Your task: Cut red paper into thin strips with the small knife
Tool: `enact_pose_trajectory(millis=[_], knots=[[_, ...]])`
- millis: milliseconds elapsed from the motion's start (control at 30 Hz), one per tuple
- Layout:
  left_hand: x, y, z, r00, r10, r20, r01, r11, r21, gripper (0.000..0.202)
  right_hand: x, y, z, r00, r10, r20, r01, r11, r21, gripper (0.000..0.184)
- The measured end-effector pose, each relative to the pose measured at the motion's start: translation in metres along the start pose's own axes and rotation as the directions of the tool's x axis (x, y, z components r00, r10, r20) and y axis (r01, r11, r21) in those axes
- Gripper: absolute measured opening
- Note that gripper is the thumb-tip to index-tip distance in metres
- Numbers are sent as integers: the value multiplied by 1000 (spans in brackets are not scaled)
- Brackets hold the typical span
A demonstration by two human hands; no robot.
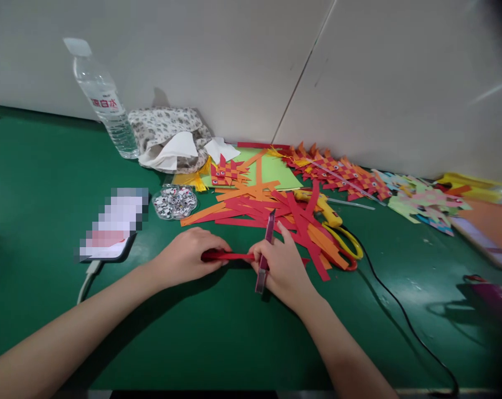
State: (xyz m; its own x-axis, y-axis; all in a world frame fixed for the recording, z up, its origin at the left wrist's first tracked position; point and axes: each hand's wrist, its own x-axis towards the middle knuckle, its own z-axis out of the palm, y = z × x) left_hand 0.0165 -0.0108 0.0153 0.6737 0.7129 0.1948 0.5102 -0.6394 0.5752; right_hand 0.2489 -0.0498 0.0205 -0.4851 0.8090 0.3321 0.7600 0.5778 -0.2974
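Observation:
My left hand (190, 256) is closed over one end of a red paper strip (229, 256) that lies flat on the green table (46, 183). My right hand (282, 266) grips a slim purple utility knife (266, 249), held upright across the strip's other end. Just behind both hands lies a heap of red and orange paper strips (267, 210).
A phone (113, 227) with a cable lies to the left, beside a dish of googly eyes (175, 201). A water bottle (105, 105) and a patterned cloth pouch (167, 133) stand by the wall. Woven paper fish (342, 174), a yellow glue gun (321, 210) with black cord, and scissors (346, 244) lie right.

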Motion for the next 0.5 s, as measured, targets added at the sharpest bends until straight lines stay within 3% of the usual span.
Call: enact_pose_trajectory(millis=[233,367,433,500], knots=[[0,-15,-3,996,-39,-80,39,999,5,20,3,10,-5,997,71,-5,-71,995,-63,21],[0,-29,-16,982,-124,-143,121,992,-26,20,2,29,-11,983,143,-115,-161,972,-171,17],[1,-32,-20,970,-178,-168,173,984,-45,23,1,36,-14,923,235,-304,-298,937,-182,16],[2,-31,-20,961,-203,-186,195,979,-57,26,0,39,-16,799,283,-530,-395,912,-109,15]])
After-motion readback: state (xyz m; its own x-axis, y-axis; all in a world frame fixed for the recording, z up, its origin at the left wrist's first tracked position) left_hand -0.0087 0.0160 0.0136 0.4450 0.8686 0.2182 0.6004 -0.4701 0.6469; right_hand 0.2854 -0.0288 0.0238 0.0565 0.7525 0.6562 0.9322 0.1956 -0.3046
